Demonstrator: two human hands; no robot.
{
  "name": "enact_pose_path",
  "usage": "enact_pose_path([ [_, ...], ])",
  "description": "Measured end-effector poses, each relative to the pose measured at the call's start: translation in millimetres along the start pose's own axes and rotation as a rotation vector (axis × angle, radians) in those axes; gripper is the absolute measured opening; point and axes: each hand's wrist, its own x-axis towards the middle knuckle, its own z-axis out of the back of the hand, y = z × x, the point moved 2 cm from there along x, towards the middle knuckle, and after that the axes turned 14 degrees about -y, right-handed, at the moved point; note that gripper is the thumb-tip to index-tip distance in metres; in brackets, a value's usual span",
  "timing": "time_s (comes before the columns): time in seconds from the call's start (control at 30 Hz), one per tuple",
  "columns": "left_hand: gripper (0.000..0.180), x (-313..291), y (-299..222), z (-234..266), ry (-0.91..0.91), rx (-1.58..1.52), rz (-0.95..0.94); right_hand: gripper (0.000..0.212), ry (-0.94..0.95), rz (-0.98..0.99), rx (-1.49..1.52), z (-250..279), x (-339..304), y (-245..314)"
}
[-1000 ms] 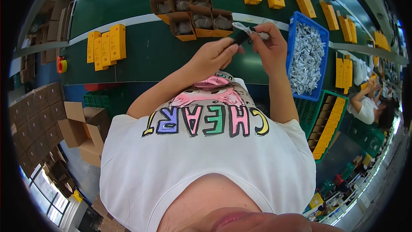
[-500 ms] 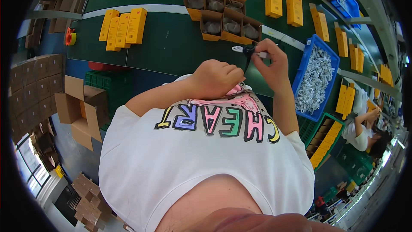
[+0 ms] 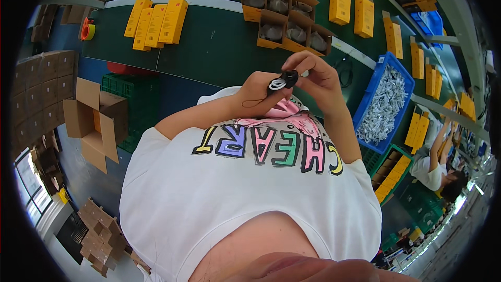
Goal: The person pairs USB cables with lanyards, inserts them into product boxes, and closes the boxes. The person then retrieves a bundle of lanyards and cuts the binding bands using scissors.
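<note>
The white T-shirt (image 3: 235, 193) on my remote feed has short sleeves (image 3: 150, 149) and a round neckline (image 3: 222, 231); across it I see chunky black-outlined letters (image 3: 292, 149) in yellow, pink, green and violet-blue, with a pink cartoon print (image 3: 301, 124) below.

This looks like a factory packing floor: brown cardboard cartons (image 3: 44, 83) stacked at left, yellow boxes (image 3: 174, 21) along a green workbench (image 3: 219, 55), a co-worker (image 3: 430, 169) at far right.

Upper centre, the left hand (image 3: 259, 87) and right hand (image 3: 316, 77) hold a black item (image 3: 290, 78) and white cord (image 3: 277, 84); blue bin (image 3: 385, 60), right.
</note>
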Motion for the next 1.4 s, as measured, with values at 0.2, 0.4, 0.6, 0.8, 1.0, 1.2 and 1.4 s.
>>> enact_pose_path([
  [0.2,0.024,42.7,44.3,41.9,-0.496,0.084,-0.061,0.017,-0.228,-0.231,0.140,6.1,28.0,-22.2],
  [0.4,0.030,109.5,101.7,62.0,-0.354,0.432,0.051,0.018,-0.232,-0.316,0.026,15.4,64.8,-66.0],
  [0.6,0.049,131.6,125.9,70.2,0.106,0.541,0.058,0.016,-0.290,-0.015,-0.545,5.5,65.0,-99.0],
  [0.8,0.052,129.0,110.3,66.0,0.182,0.897,-0.028,0.016,-0.208,0.497,-0.894,2.0,60.0,-95.7],
  [1.0,0.046,136.0,112.2,69.3,0.215,0.800,0.082,0.019,0.062,0.524,-1.345,-7.8,57.0,-93.9],
  [1.2,0.042,135.7,104.3,72.2,0.230,0.745,0.134,0.018,0.150,0.516,-1.465,-22.1,57.2,-91.7],
  [1.4,0.037,125.7,137.2,77.7,0.038,0.426,0.153,0.019,0.159,0.561,-1.366,-24.4,54.7,-105.9],
])
